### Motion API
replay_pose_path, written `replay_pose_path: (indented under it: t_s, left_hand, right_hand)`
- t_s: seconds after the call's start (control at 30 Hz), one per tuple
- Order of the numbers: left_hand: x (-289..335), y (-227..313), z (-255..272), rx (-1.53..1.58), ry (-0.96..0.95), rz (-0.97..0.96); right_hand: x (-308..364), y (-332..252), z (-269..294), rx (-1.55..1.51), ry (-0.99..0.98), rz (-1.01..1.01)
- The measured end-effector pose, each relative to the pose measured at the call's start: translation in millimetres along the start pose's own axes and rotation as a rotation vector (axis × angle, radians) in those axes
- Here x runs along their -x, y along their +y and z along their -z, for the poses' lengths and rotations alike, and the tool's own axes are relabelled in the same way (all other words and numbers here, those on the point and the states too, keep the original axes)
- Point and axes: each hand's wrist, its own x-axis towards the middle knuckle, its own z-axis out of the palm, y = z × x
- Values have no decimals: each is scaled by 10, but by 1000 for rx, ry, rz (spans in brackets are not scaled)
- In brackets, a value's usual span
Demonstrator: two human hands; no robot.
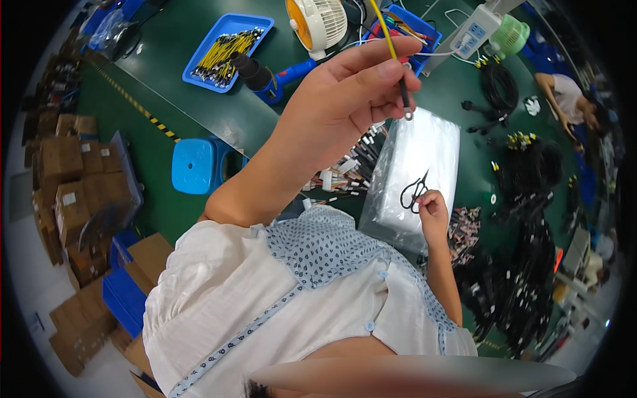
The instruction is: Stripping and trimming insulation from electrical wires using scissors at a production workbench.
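Observation:
Raised over the table, my left hand (352,89) pinches a yellow cable (385,28) between thumb and fingers. A black sleeve and a metal ring terminal (408,114) form the cable's lower end; its other end runs out past the top of the picture. My right hand (433,213) is lower and to the right, closed, its fingertips at a handle loop of small black scissors (409,197). The scissors' blades point away from me, over a clear plastic bag with white contents (430,142). Part of the handle is hidden by my fingers.
A blue tray (193,74) of yellow cables stands far left, beside a blue heat gun (295,70) and a fan (325,26). Connector wires (355,166) lie by the bag. Black cable bundles (531,265) cover the right side. A blue stool (192,166) stands left; another person (569,99) sits far right.

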Motion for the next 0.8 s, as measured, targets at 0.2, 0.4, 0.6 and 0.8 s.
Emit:
replay_pose_path:
  t_s: [0.2, 0.4, 0.6, 0.8]
  left_hand:
    - [438, 554, 99, -138, -41, -21]
    - [728, 918, 280, -212, -62, -26]
    - [843, 1156, 429, -87, -71, 40]
    - [882, 1122, 513, -98, -8, 32]
  right_hand:
    - [265, 362, -429, 512, 324, 12]
    - [95, 248, -743, 1177, 541, -14]
    - [83, 36, -872, 1445, 520, -384]
    - [101, 88, -549, 1098, 520, -578]
